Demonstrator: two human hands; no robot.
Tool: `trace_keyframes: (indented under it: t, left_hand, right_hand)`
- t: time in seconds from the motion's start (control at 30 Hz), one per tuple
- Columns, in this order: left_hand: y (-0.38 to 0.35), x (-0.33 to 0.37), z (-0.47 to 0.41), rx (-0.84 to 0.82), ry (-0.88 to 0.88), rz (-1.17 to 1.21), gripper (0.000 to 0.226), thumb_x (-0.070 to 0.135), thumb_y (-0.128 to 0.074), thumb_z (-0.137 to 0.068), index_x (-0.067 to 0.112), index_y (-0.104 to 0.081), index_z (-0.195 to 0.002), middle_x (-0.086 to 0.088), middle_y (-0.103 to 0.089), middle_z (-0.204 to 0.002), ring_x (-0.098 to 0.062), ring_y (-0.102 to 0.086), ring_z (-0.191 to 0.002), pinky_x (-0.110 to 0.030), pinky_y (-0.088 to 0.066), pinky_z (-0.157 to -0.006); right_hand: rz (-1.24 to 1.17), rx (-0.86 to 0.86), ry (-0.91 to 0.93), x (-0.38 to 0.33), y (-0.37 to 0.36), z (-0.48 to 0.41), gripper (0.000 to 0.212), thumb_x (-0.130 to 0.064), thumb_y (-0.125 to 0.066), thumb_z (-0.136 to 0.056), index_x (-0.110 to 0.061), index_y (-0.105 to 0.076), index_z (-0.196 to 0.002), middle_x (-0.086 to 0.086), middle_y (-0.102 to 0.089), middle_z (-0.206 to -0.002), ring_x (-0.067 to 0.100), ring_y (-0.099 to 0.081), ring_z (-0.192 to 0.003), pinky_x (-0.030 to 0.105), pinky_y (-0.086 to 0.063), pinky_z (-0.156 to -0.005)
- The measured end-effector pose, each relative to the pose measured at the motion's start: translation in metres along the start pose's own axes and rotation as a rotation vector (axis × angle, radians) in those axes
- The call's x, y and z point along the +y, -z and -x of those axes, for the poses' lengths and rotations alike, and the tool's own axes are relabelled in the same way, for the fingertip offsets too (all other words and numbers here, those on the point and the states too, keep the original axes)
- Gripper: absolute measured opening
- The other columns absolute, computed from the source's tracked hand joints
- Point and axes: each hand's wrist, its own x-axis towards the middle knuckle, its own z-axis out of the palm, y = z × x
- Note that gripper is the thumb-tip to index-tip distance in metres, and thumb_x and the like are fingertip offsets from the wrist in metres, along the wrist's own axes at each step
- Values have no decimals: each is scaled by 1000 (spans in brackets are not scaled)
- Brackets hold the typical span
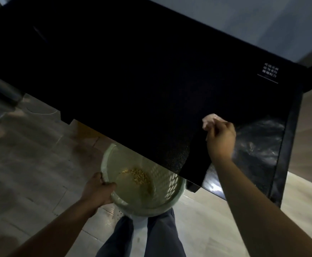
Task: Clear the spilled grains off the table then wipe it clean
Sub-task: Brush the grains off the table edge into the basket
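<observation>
Yellow grains (pixel 139 176) could, we judge, slide out if the pale green basket (pixel 172 184) tips, since our left hand (pixel 97 191) grips only one side of its rim. They lie on the basket floor, just right of that grip, below the black table (pixel 133 71) edge. Further right and up, our right hand (pixel 221 138) pinches a pinkish cloth (pixel 210 120) against the table.
</observation>
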Motion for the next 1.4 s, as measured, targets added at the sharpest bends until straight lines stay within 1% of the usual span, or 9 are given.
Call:
trace_keyframes:
  t: [0.13,0.37,0.57,0.73,0.87,0.97,1.07,1.27,1.4]
  left_hand:
    - [4,-7,0,4,0,2,39,8,-71,-72,9,-54,-106,-13,-62,-103,-33,-64,-91,-52,-59,-69]
    - [21,-22,-1,10,-12,45,36,0,-67,-77,8,-54,-110,-15,-61,-106,-34,-63,-93,-46,-59,-66]
    - [30,-29,-4,-36,-22,21,38,7,-70,-71,10,-55,-106,-13,-62,-105,-33,-63,-93,-53,-58,-70]
    - [24,-32,-8,-124,-34,28,34,6,-71,-74,19,-52,-99,-13,-61,-110,-34,-62,-98,-55,-57,-73]
    - [20,-33,-11,-137,-73,-12,34,4,-67,-80,15,-51,-108,-14,-61,-109,-35,-62,-98,-54,-57,-72]
    - [22,-35,-14,-144,-68,-20,38,3,-63,-83,17,-47,-115,-12,-58,-111,-32,-59,-99,-48,-57,-73]
    - [32,-40,-16,-123,-77,-84,43,13,-70,-75,27,-49,-109,-9,-60,-110,-32,-60,-100,-50,-58,-74]
    - [44,-59,-22,-135,-50,-87,41,9,-70,-74,24,-50,-107,-10,-61,-113,-32,-60,-100,-49,-58,-71]
    - [31,-75,-11,-110,-58,-62,44,9,-70,-70,17,-50,-108,-10,-58,-107,-31,-59,-97,-46,-59,-63]
  right_hand:
    - [-39,-117,205,-30,-29,53,31,-24,-50,-88,-9,-71,-104,16,-57,-102,35,-55,-94,33,-45,-83]
    - [-137,-460,367,-64,-52,183,35,-33,-46,-94,-21,-66,-120,2,-56,-109,19,-54,-98,34,-50,-83]
    - [-260,-170,251,-66,-17,207,37,-33,-44,-93,-17,-68,-116,-10,-47,-102,14,-54,-93,30,-51,-78]
    - [-107,152,-49,-27,2,185,29,-19,-54,-94,-9,-65,-119,0,-48,-101,24,-55,-89,32,-46,-74]
    - [-80,133,-159,-28,-24,180,26,-20,-56,-95,-9,-67,-115,12,-54,-111,28,-51,-102,29,-41,-82]
    - [-99,-58,-12,-57,-48,193,26,-21,-56,-95,-19,-67,-118,0,-53,-117,10,-45,-99,23,-40,-84]
    - [-160,-283,123,-77,-63,223,27,-18,-55,-94,-19,-67,-117,-3,-54,-107,8,-48,-90,25,-46,-83]
    - [-228,-288,-57,-50,-55,264,39,-38,-44,-90,-30,-64,-122,-6,-53,-104,17,-59,-87,36,-54,-81]
    - [-210,-251,-92,-16,-32,274,29,-18,-55,-92,-23,-69,-117,-5,-53,-94,6,-59,-68,15,-50,-67]
